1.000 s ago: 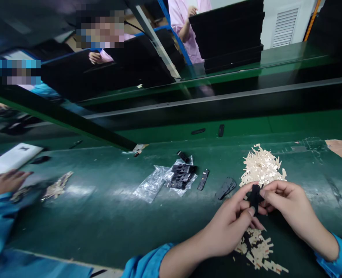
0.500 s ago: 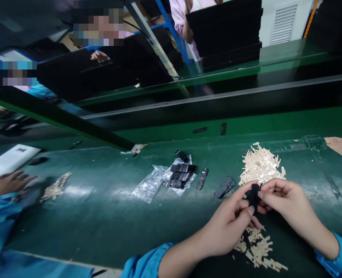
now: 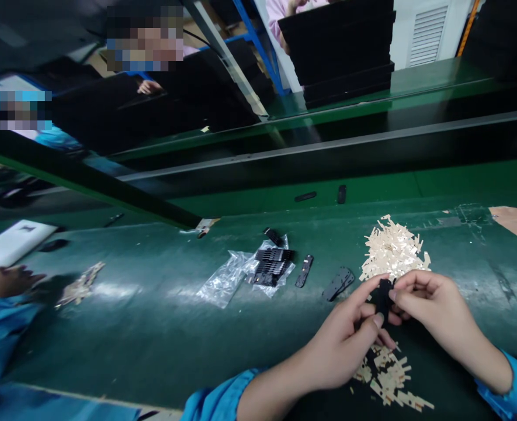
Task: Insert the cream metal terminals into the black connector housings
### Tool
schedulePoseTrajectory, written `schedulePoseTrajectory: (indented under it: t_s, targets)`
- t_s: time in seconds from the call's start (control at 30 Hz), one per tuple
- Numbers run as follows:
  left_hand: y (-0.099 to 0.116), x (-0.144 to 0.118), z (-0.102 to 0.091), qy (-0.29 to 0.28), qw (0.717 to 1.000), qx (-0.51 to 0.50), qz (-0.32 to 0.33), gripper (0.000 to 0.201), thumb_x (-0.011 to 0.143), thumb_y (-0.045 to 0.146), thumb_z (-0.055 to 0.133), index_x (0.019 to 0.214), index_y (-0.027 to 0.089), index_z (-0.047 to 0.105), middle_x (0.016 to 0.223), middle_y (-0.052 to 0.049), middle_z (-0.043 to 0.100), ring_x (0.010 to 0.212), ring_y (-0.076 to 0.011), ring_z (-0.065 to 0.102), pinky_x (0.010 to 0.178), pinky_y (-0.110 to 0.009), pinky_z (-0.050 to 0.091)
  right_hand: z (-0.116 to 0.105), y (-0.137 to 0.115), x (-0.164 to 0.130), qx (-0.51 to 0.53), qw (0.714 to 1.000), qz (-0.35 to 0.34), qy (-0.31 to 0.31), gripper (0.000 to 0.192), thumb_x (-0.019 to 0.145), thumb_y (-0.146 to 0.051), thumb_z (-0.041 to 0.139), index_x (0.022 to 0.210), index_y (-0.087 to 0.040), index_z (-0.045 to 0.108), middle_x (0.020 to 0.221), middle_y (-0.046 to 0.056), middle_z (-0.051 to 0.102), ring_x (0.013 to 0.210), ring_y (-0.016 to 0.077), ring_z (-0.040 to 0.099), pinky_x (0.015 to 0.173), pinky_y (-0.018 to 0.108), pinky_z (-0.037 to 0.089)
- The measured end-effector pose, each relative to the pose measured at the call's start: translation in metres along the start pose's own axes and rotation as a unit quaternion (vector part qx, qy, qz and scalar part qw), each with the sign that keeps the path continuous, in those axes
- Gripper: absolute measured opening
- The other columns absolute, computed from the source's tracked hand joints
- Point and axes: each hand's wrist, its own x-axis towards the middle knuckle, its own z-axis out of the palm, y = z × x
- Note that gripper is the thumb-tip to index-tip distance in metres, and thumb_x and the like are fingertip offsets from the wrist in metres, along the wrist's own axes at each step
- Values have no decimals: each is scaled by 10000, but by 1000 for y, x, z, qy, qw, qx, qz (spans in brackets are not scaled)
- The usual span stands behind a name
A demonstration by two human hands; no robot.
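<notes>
A small black plastic part (image 3: 383, 299) is pinched from both sides above the green table (image 3: 153, 327): the left hand (image 3: 348, 345) has its grip closed on the lower end, the right hand (image 3: 433, 310) on the upper. Just behind lies a pile of beige slips (image 3: 392, 251); more slips (image 3: 389, 380) lie beneath the hands. Left of them are loose black parts (image 3: 339, 282) and a clear bag (image 3: 227, 278).

strips pile (image 3: 393, 251) behind hands, bag (image 3: 227, 278) left
</notes>
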Motion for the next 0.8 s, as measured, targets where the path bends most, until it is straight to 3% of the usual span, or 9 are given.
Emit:
schedulePoseTrajectory:
  t_s: [0.37, 0.6, 0.8]
  targets:
    - [-2, 2, -1, -2, 998, -60, -12, 575, 1029, 277, 540, 1576, 251, 367, 1045, -88, 756, 785, -186, 782, 782, -342, 593, -3, 2, 2, -30, 999, -25, 7, 193, 706, -346, 805, 755, -205, 681, 616, -17, 658, 529, 148, 624, 521, 266, 478]
    - [0, 2, -2, 0, 996, -87, -28, 581, 1010, 282, 576, 1557, 242, 385, 994, -64, 753, 766, -179, 775, 767, -334, 587, -5, 1, 1, -39, 995, -8, -87, 225, 834, -389, 735, 738, -198, 662, 568, -7, 647, 540, 141, 574, 548, 266, 454]
    - [1, 1, -3, -7, 995, -95, -22, 598, 1011, 263, 578, 1574, 226, 380, 962, -62, 744, 760, -180, 773, 767, -335, 590, -6, 1, 0, -52, 994, -19, -99, 246, 865, -390, 713, 721, -202, 643, 553, -10, 645, 536, 133, 552, 566, 269, 450]
